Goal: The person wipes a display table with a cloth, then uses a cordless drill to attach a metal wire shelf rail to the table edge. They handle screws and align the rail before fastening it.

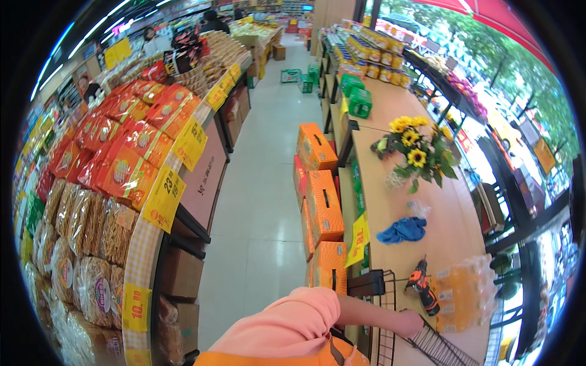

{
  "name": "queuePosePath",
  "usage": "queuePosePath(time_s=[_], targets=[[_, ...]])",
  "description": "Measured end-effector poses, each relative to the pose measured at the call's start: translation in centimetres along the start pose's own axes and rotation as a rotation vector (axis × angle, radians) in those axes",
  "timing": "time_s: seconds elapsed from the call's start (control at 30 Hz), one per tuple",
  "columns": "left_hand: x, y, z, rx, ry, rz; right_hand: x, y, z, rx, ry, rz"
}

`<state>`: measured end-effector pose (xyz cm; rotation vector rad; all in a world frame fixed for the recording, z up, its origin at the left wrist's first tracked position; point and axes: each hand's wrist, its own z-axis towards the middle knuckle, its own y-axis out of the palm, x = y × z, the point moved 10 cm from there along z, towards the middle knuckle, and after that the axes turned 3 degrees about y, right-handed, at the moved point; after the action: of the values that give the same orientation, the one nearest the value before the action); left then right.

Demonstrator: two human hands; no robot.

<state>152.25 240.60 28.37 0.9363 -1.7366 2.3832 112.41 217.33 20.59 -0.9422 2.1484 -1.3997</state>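
- At the lower right of the head view, the left hand (411, 323), at the end of a pink sleeve (287, 320), is closed on a black wire rack (444, 348), though its fingers are hard to make out.
- Below the frame or otherwise out of sight, the right hand cannot be judged.
- Over the near end of a pale wooden counter (448, 227), the wire rack sits under and beside the left hand, its bars spreading to both sides of it.
- Just beyond that hand, an orange-and-black power drill (422, 288) lies on the counter, beside a wrapped pack of orange drinks (465, 296).
- Farther along the counter are a crumpled blue cloth (403, 230), clear plastic (419, 208) and a sunflower bouquet (416, 151).
- Along the counter's aisle side stand orange boxes (325, 206).
- Across the aisle, red-and-orange packets (143, 149) fill a display.
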Motion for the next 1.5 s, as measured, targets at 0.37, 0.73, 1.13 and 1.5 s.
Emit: queuePosePath(time_s=[0.37, 0.73, 1.13, 1.5], targets=[[-4.7, -3.9, -9.9, 0.459, 0.222, 0.066, -6.4, -1.2, 3.9, -0.083, -0.054, -0.034], [-4.6, -2.5, -9.8, 0.29, 0.356, 0.036, -4.7, -0.1, 3.3, -0.146, -0.02, 0.017], [-4.4, -2.7, -10.2, 0.221, 0.245, 0.107, -0.3, 4.9, 4.8, -0.292, -0.007, 0.049], [-4.6, -11.1, -16.6, 0.229, 0.14, -0.019, -14.8, 1.1, -0.7, -0.452, -0.061, 0.022]])
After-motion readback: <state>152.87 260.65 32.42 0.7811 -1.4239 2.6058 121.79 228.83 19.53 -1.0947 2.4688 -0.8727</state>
